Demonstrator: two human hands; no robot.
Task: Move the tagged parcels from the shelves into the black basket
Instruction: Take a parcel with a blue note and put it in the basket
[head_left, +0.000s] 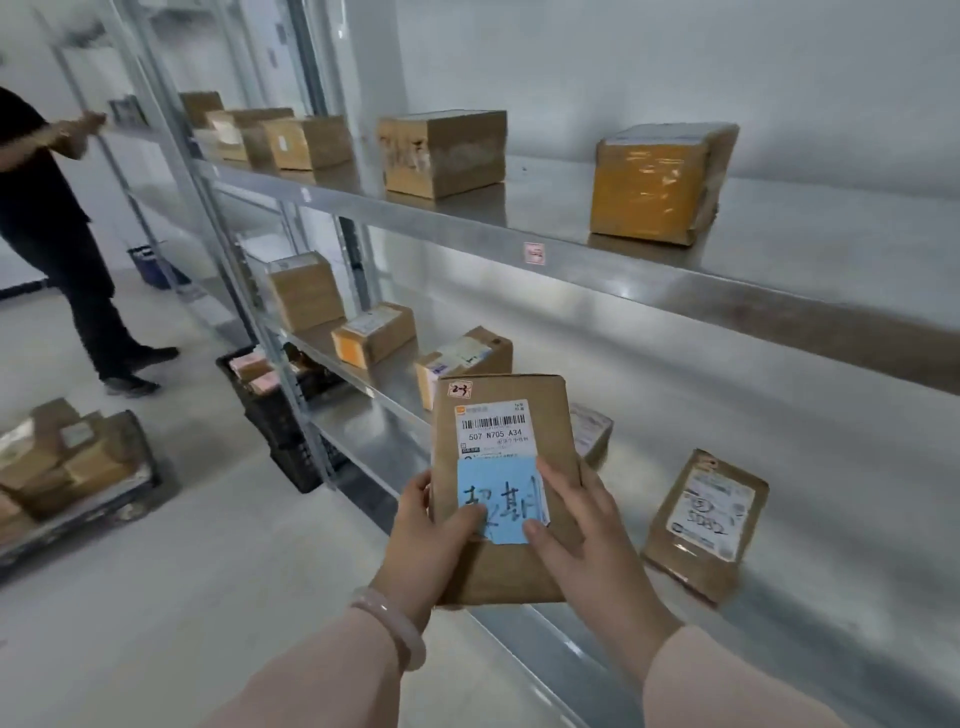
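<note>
- I see both hands holding one flat brown parcel upright in front of the metal shelves, clear of the shelf boards.
- My left hand has its grip pinching the parcel's left edge, thumb pressed on the lower left corner of a blue tag stuck on the parcel's face.
- My right hand has its grip pinching the right side, thumb resting on the bottom edge of the blue tag, fingers behind the parcel.
- The blue tag carries dark handwriting and sits just below a white shipping label reading 507 N705 A34.
- A pale bangle circles the left wrist.
- On the lower shelf, right of the held parcel, a brown parcel with a white label lies flat; more small boxes sit behind the held one.
- On the upper shelf stands a tape-wrapped yellow box, well apart from a brown carton to its left.
- A black basket sits on the floor at the shelf's foot, left of my hands, with some parcels inside.
- Far left, a black crate of boxes rests on the floor, and a person in dark clothes stands by another shelf.
</note>
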